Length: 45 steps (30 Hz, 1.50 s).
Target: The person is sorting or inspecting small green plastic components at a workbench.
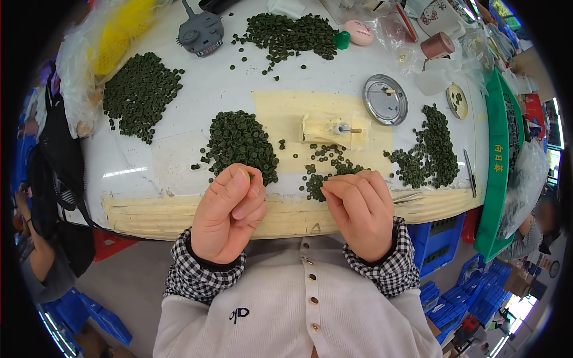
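Observation:
My left hand [230, 212] is closed in a pinch, with a bit of a small dark green wheel-like part showing at its fingertips. Just beyond it lies a heap of such green wheel-like parts [239, 140]. My right hand [363, 209] has its fingertips pressed together at the edge of a scatter of small green rings [325, 182]; whatever they hold is hidden. Past those rings sits a small block wrapped in cream tape [316, 128], with a round white piece and a thin brownish rod [355, 130] on top. Both wrists hover near the table's front edge.
More green part piles stand at the far left [143, 92], far middle [292, 36] and right [427, 152]. A round metal dish [385, 100], tweezers [470, 173] and a green tray [495, 179] are rightward. A grey model turret [201, 34] stands at the back.

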Available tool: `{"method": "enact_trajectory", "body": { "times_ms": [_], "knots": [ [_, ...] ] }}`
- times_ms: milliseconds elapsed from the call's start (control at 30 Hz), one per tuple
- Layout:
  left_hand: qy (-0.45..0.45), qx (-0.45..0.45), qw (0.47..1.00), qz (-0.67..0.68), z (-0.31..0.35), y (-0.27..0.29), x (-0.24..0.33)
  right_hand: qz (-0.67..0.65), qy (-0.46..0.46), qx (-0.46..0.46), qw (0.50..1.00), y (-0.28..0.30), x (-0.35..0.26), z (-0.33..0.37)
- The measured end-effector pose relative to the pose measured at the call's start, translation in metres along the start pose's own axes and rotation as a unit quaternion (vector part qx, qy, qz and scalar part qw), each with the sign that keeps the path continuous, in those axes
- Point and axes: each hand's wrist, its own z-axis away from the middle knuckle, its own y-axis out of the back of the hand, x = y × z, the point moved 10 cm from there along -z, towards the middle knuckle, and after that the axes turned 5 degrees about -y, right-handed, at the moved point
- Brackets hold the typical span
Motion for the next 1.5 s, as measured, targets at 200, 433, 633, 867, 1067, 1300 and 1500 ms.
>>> {"method": "enact_trajectory", "body": {
  "times_ms": [200,433,633,867,1067,1300,1500],
  "knots": [
    [0.003,-0.003,1.000,-0.002,0.001,0.000,0.000,-0.029,-0.011,-0.003,1.000,0.002,0.002,0.000],
    [0.005,-0.005,1.000,-0.007,0.001,-0.001,-0.001,-0.057,-0.044,0.006,0.997,0.005,0.009,0.000],
    [0.013,0.011,0.999,-0.050,0.002,0.000,-0.002,-0.079,-0.077,0.007,0.994,0.008,0.014,-0.003],
    [0.027,0.019,0.996,-0.078,0.002,-0.003,-0.006,-0.159,-0.167,0.007,0.973,0.009,0.027,-0.005],
    [0.018,0.016,0.999,-0.028,0.001,-0.002,-0.009,-0.192,-0.200,-0.015,0.961,0.003,0.035,-0.001],
    [0.019,0.021,0.998,-0.056,0.003,-0.004,-0.008,-0.144,-0.132,-0.018,0.980,0.003,0.024,-0.009],
    [0.026,0.023,0.995,-0.088,0.002,-0.005,-0.006,-0.091,-0.038,-0.045,0.994,-0.008,0.004,-0.009]
  ]
}}
